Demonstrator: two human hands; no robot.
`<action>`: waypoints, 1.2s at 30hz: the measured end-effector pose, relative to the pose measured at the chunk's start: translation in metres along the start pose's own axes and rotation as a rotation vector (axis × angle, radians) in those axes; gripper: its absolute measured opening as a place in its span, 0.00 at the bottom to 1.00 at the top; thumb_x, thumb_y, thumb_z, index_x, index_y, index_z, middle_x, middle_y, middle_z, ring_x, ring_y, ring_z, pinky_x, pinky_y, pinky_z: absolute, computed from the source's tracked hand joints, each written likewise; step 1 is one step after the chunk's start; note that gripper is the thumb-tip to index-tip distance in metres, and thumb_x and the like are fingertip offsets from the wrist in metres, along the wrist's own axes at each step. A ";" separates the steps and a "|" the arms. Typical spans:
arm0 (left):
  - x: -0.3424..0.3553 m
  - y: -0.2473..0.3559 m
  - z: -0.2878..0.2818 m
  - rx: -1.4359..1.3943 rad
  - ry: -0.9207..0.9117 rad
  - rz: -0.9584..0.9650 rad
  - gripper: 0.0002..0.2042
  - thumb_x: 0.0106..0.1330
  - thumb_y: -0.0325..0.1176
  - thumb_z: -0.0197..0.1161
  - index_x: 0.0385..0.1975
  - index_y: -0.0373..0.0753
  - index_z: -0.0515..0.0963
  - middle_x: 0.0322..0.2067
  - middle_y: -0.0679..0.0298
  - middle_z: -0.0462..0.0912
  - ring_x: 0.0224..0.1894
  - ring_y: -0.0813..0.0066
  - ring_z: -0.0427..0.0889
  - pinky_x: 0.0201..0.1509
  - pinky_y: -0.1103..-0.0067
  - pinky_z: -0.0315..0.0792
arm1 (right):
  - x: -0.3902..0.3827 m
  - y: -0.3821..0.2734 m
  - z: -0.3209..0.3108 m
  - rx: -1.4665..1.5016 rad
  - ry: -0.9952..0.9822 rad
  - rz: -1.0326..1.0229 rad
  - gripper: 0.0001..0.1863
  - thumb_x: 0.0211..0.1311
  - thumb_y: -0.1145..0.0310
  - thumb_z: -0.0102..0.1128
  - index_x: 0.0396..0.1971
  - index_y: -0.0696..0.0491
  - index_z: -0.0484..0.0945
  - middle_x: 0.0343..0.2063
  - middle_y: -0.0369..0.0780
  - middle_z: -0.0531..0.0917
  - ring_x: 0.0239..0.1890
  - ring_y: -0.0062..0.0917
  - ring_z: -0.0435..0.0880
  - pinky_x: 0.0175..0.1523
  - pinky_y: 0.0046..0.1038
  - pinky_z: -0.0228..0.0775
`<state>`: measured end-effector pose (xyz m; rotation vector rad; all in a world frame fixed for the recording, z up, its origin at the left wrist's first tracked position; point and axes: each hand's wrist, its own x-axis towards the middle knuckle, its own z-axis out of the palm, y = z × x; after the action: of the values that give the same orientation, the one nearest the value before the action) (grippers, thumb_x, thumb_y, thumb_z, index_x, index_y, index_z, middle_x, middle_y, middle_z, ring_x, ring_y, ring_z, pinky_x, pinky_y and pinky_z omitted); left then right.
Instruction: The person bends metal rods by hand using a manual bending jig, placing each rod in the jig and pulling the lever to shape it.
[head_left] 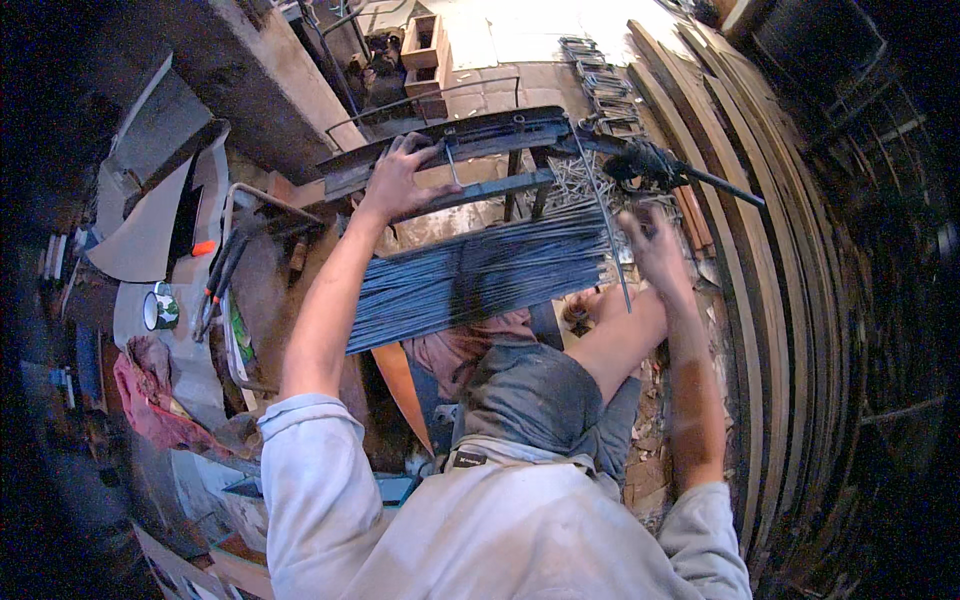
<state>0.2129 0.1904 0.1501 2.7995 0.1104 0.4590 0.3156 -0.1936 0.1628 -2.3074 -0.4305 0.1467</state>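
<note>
My left hand (402,182) rests on the dark metal bending frame (485,135), its thumb and fingers spread across the two bars. Near its fingertips a short thin upright rod (451,163) spans the bars. To the right a long thin metal rod (603,215) slants down from the frame's end. My right hand (652,243) is just right of that rod, apart from it, its fingers loosely bent and slightly blurred. A thick bundle of straight thin metal rods (470,270) lies across in front of me, over my lap.
A black lever bar (725,185) juts from the frame's right end. Bent metal pieces (575,185) are piled behind it. Long beams (745,250) line the right. At left are cutters (225,270), an enamel mug (160,308) and a red cloth (150,395).
</note>
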 end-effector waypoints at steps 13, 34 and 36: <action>0.004 0.008 -0.002 0.018 -0.017 -0.026 0.37 0.44 0.61 0.70 0.51 0.41 0.78 0.55 0.53 0.72 0.60 0.52 0.68 0.63 0.61 0.64 | -0.018 0.023 -0.004 0.711 -0.457 0.338 0.17 0.66 0.56 0.57 0.40 0.56 0.79 0.27 0.32 0.79 0.29 0.15 0.74 0.36 0.18 0.66; 0.007 0.003 0.002 0.040 0.023 0.057 0.38 0.43 0.63 0.70 0.49 0.39 0.79 0.55 0.48 0.71 0.59 0.50 0.69 0.62 0.59 0.64 | -0.002 0.014 0.011 0.711 -0.474 0.277 0.22 0.69 0.49 0.47 0.41 0.55 0.75 0.29 0.37 0.79 0.29 0.23 0.79 0.38 0.24 0.72; 0.008 0.011 -0.003 0.025 0.003 0.046 0.39 0.42 0.64 0.70 0.50 0.39 0.78 0.55 0.48 0.71 0.59 0.48 0.69 0.62 0.59 0.64 | -0.002 0.015 0.011 0.743 -0.447 0.306 0.24 0.70 0.48 0.44 0.45 0.55 0.74 0.31 0.38 0.80 0.31 0.24 0.80 0.40 0.28 0.73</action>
<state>0.2195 0.1823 0.1587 2.8313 0.0532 0.4754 0.3147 -0.1966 0.1449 -1.5753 -0.1840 0.8367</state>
